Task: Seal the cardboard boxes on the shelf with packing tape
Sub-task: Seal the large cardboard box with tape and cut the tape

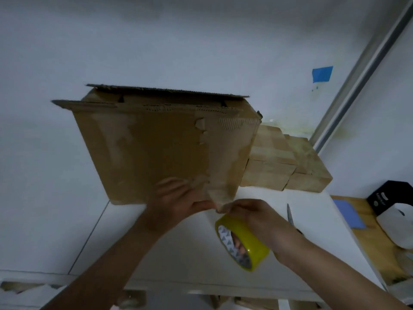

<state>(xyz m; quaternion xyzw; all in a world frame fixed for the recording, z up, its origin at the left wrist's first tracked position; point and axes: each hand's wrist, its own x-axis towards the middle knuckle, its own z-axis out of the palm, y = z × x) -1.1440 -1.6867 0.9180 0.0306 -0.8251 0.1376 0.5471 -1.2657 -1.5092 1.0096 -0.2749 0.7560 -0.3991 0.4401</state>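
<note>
Head view: the box [145, 148] stands on the white shelf [190, 253], just left of frame centre, top flaps loose at 12 o'clock. A clear strip [225, 157] runs down its face towards 5 o'clock. The left hand [178, 200] lies at the box's lower edge, fingers flat and together on the cardboard, though blurred. At 5 o'clock the right hand [252, 215] holds the yellow roll [245, 242], fingers curled through its core, thumb and fingertip pinching the tape by the box's bottom corner.

The step looks like laying a strip. Next, probably: hold tension, smooth it down, then cut, with the scissors [289, 214] lying at 4 o'clock.
</note>
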